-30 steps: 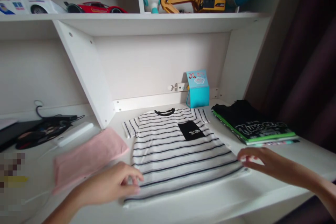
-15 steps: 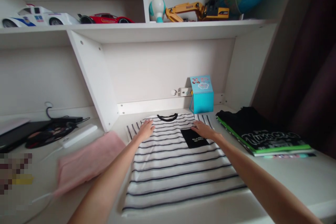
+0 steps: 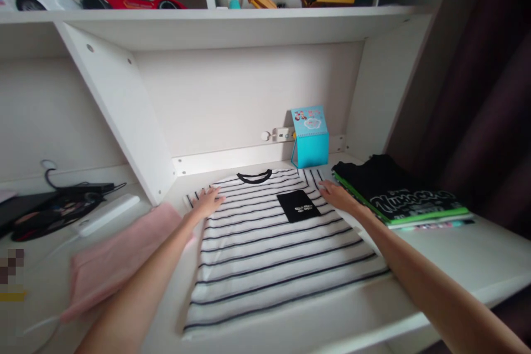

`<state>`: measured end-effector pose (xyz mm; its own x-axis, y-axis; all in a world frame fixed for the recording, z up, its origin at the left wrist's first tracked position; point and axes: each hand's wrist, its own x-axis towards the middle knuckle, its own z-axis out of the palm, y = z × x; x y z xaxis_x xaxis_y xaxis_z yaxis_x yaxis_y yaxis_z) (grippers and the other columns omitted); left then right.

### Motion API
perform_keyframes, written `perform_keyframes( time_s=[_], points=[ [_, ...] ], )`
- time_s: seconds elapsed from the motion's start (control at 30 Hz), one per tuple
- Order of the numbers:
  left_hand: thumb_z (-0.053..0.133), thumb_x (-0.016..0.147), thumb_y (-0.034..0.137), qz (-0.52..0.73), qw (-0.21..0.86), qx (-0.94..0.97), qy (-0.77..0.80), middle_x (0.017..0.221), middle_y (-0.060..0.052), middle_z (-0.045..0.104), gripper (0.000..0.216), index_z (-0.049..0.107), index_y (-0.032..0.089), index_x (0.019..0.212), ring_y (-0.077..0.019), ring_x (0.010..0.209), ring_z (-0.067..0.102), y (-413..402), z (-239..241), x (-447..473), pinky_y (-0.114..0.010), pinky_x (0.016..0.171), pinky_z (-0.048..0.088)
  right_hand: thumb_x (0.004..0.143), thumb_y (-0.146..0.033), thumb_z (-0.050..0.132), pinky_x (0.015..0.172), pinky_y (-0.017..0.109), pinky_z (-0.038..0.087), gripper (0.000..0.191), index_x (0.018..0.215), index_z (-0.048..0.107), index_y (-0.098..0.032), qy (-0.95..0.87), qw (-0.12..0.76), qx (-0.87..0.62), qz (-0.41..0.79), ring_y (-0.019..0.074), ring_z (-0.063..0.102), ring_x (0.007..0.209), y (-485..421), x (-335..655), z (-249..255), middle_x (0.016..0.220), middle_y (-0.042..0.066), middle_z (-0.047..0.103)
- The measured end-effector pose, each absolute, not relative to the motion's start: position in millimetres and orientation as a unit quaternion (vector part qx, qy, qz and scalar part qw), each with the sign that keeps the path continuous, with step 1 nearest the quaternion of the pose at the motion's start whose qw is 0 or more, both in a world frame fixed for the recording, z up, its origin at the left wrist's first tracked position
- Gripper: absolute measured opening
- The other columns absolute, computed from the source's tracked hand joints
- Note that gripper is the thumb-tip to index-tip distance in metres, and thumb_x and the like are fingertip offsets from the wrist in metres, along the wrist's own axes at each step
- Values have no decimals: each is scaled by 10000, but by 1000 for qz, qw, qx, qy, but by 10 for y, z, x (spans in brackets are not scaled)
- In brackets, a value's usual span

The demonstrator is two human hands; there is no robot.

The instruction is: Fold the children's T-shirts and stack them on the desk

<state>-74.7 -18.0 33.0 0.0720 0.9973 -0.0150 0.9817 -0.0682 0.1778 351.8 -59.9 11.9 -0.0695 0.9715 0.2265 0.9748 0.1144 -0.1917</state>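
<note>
A white T-shirt with black stripes (image 3: 265, 254) lies spread flat on the white desk (image 3: 448, 254), its black pocket (image 3: 297, 206) facing up. My left hand (image 3: 206, 202) rests flat on the shirt's left sleeve, fingers stretched out. My right hand (image 3: 338, 196) lies flat on the right sleeve, fingers extended too. Neither hand holds anything.
A folded pink cloth (image 3: 120, 257) lies left of the shirt. A stack of folded dark clothes (image 3: 398, 193) sits to the right. Behind stands a teal box (image 3: 310, 138). A white power bank (image 3: 105, 214) and cables lie far left. Toy vehicles line the shelf (image 3: 232, 16) above.
Both hands went from the shirt's bottom hem up to its chest, then slid apart outward onto the two sleeves.
</note>
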Motion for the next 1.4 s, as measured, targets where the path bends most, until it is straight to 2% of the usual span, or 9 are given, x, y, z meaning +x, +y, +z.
perform_keyframes(
  time_s=[0.2,0.3,0.43,0.6,0.77,0.87,0.97,1.17,1.4],
  points=[
    [437,838,446,68,118,874,465,1367,-98,412,473,509,216,1244,-260,1284,314,-1101,713,-373,-417,1051,224,815,-498,394,632,356,437,426,771,654,-163,-680,78,-727,54,289,634,735,-1329,3848,311,750,136,660],
    [434,861,408,91,176,922,332,1302,-50,493,396,544,242,1204,-210,1187,453,-1558,861,18,-304,1012,310,738,-562,484,609,325,421,406,739,632,-183,-675,49,-729,102,255,621,701,-1636,3866,310,755,100,659],
    [489,844,326,90,197,949,230,1228,-56,547,350,555,216,1170,-198,1061,552,-1889,857,631,-267,911,416,713,-466,520,627,320,410,298,712,607,-181,-687,48,-713,131,240,599,729,-1761,3840,211,787,92,653],
    [465,852,345,77,94,973,195,987,-111,623,277,578,158,1022,-220,855,617,-2194,719,1218,-310,722,502,740,-428,468,640,314,423,263,654,540,-190,-702,153,-675,165,205,562,677,-1851,3750,212,673,51,606],
    [535,788,487,126,22,958,255,966,-137,609,666,315,89,1274,-253,786,618,-2340,657,1456,-329,601,508,812,-504,456,789,368,470,367,1036,524,-220,-618,387,-548,411,227,577,873,-2225,3395,474,915,66,619],
    [475,852,363,164,31,940,298,1000,-131,615,567,242,121,1309,-238,813,623,-2191,678,1488,-305,604,501,840,-481,450,882,425,438,425,1206,446,-265,-565,481,-425,518,250,539,1037,-2377,3158,508,1158,98,556],
    [387,865,157,200,42,929,310,970,-65,639,406,328,200,1264,-198,837,624,-1983,736,1448,-283,654,489,839,-434,494,933,419,404,377,1183,466,-282,-559,524,-374,523,245,493,1119,-2389,2977,443,1258,93,499],
    [429,795,66,138,90,954,251,874,-32,661,224,592,170,908,-155,808,618,-1723,850,1265,-241,718,464,761,-345,634,916,381,428,556,1229,341,-278,-585,521,-393,482,213,507,1099,-2270,2742,329,1229,102,503],
    [519,784,129,134,-109,963,207,1026,-114,584,125,618,114,859,-243,1010,513,-1556,904,1175,-325,812,432,763,-294,574,850,370,473,575,1249,271,-239,-635,533,-445,339,197,572,979,-2151,2425,313,1151,103,532]
  ],
)
